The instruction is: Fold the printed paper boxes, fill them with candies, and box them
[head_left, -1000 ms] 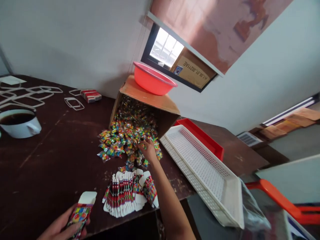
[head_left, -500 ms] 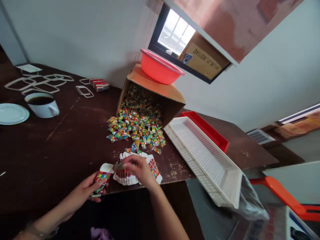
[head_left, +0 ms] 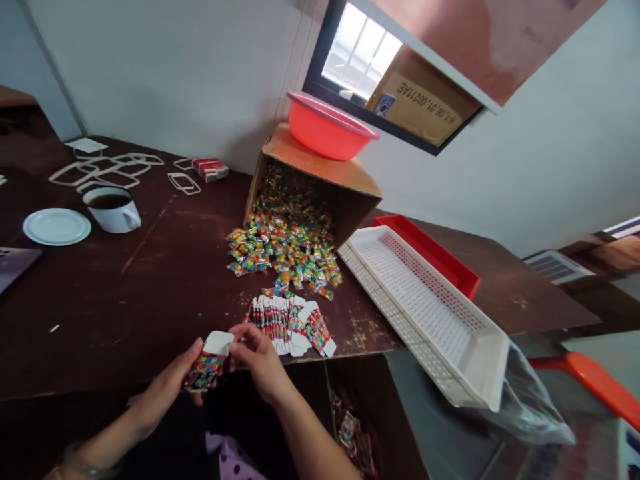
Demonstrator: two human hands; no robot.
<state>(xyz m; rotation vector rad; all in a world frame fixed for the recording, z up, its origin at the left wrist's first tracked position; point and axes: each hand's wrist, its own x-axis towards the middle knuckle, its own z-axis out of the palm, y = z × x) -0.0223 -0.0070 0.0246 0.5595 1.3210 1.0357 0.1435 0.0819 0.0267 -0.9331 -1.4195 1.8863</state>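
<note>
My left hand (head_left: 179,372) is closed around a small printed candy box (head_left: 205,371), whose white top flap stands up. At the flap's right edge, the fingers of my right hand (head_left: 254,353) are bent together in a pinch; whether they grip the flap or something small is hard to see. Just beyond them, a row of flat printed boxes (head_left: 273,320) lies fanned along the table's front edge. Behind that row, many small clear candy packets (head_left: 285,247) spill from a cardboard box (head_left: 320,175) tipped on its side.
A pink basin (head_left: 330,130) rests on the cardboard box. To the right, a white perforated tray (head_left: 425,313) overhangs the table edge beside a red tray (head_left: 435,257). On the left are a mug (head_left: 113,217), a saucer (head_left: 56,228) and pale bands (head_left: 107,170). An open carton (head_left: 353,433) with printed boxes sits below.
My right hand has moved from above the row of flat boxes leftward to the flap of the held box. The view has shifted slightly left.
</note>
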